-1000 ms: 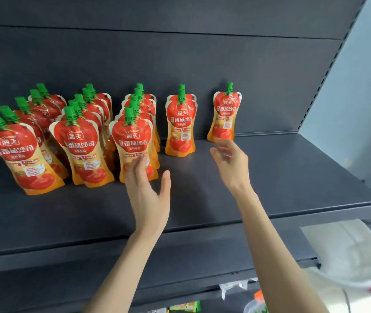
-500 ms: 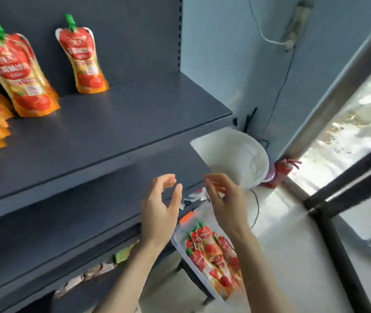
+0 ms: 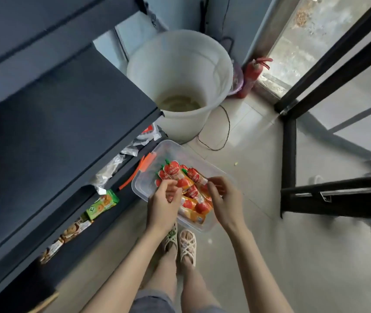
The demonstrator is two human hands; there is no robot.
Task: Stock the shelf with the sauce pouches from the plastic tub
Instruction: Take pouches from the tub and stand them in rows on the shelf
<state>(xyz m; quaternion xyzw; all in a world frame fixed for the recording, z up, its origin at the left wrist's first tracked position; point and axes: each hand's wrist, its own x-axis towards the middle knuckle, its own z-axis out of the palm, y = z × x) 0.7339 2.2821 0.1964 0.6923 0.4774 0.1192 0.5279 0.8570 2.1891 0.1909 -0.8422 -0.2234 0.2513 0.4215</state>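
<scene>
Pick-up step: the left hand (image 3: 163,205) and right hand (image 3: 224,199) reach into the plastic tub (image 3: 145,188) beside the shelf (image 3: 67,114), fingers curled over the heaped sauce pouches (image 3: 175,171). Blur hides whether either grip is closed on one. Next calls for a firm pinch, then a lift to the shelf, standing pouches upright.

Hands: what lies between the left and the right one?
In the head view, a pile of sauce pouches in the clear tub lies between the left hand and right hand.
</scene>
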